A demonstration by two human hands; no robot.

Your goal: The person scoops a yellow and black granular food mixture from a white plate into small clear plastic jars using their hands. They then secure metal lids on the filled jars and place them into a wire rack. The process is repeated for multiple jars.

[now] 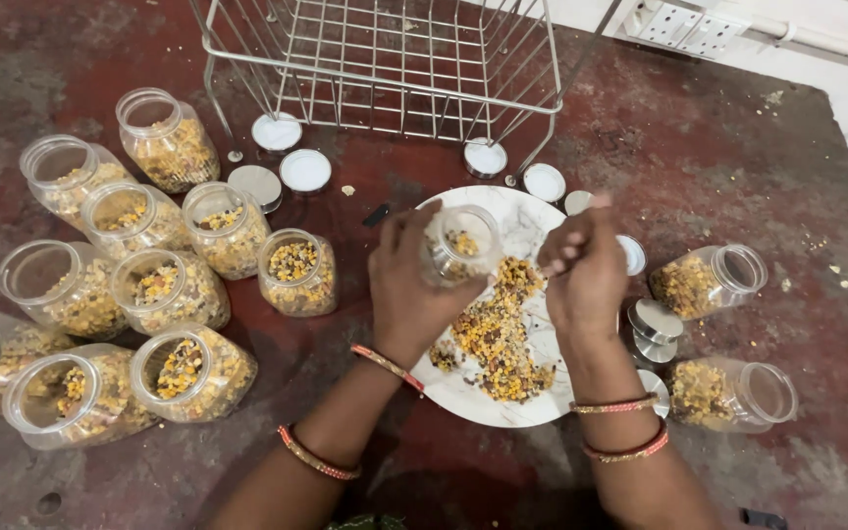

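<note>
Underneath, stained red floor (699, 157), white wall (836, 88).

Left hand (406, 285): bare forearm, no sleeve; one thin red-and-gold bangle at the wrist, a second further up the arm. Right hand (584, 275): bare forearm; two red-and-gold bangles, one thin, one broader, set close together.

Home food-packing spot: filled jars (188, 371), wire rack (385, 59).
</note>
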